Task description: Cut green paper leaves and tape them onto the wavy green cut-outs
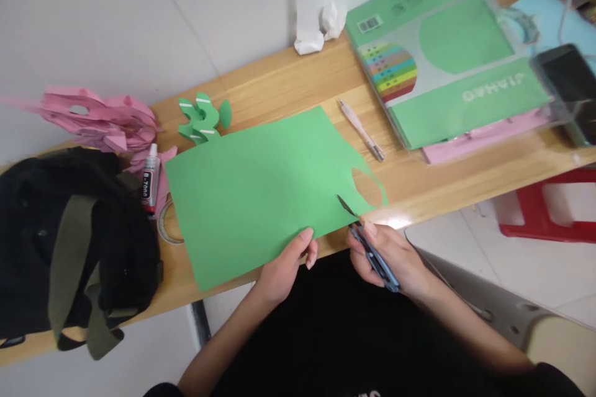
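A large green paper sheet (261, 186) lies over the wooden table's near edge, with a leaf-shaped hole near its right corner. My left hand (284, 267) pinches the sheet's near edge, thumb on top. Closed around the blue handles of scissors (367, 245) is my right hand (391, 257); the dark blades reach into the paper's lower right edge, just left of the hole.
A black bag (60, 248) sits at the table's left end beside pink paper scraps (102, 118), a glue tube (149, 180) and a tape roll (165, 223). A green cut-out (201, 118), a pen (361, 130), a coloured paper pack (442, 56) and a phone (565, 84) lie farther back. Red stool (544, 211) at right.
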